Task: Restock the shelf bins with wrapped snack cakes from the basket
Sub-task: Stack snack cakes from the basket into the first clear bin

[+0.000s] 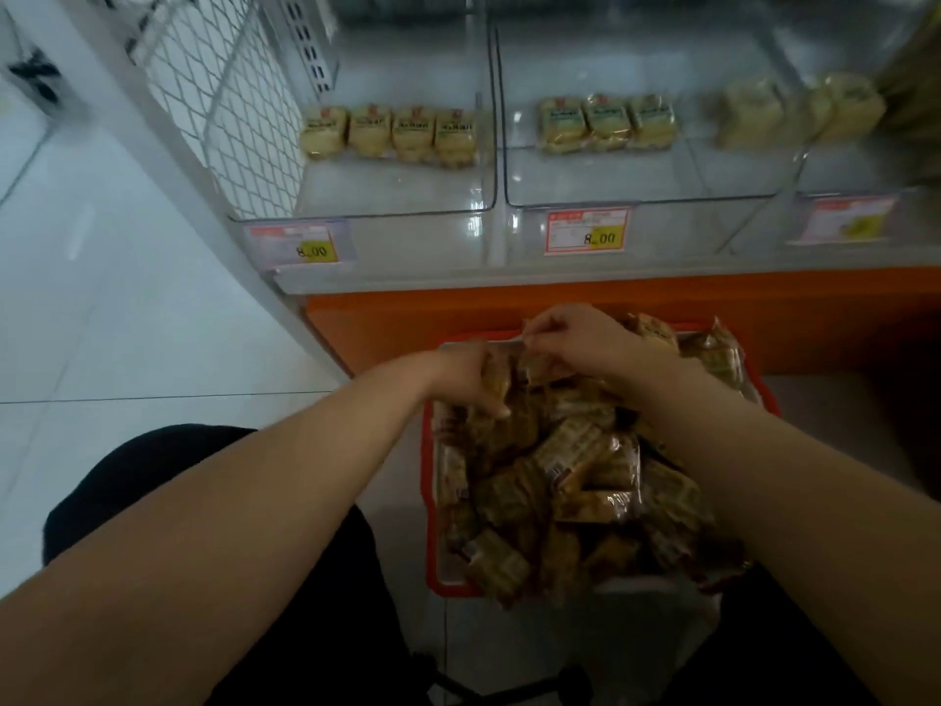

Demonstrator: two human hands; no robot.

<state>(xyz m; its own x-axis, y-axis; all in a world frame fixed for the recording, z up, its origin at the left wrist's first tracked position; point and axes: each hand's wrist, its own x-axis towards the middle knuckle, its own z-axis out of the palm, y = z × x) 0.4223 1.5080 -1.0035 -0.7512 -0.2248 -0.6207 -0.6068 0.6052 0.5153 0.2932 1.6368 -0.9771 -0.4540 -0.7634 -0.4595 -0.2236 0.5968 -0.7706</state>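
Observation:
A red basket (429,507) heaped with brown wrapped snack cakes (575,481) sits on the floor below the shelf. My left hand (466,379) reaches into the far left of the heap and grips a wrapped cake (496,375). My right hand (580,338) is over the far end of the basket, its fingers pinching a wrapper edge of another cake (542,372). Above, clear shelf bins hold rows of yellow wrapped cakes: the left bin (392,129), the middle bin (606,122), the right bin (794,112).
Price tags reading 8.00 hang on the bin fronts (588,231). An orange shelf base (560,308) runs behind the basket. A white mesh side panel (224,94) closes the shelf's left end. White tiled floor (102,323) lies to the left.

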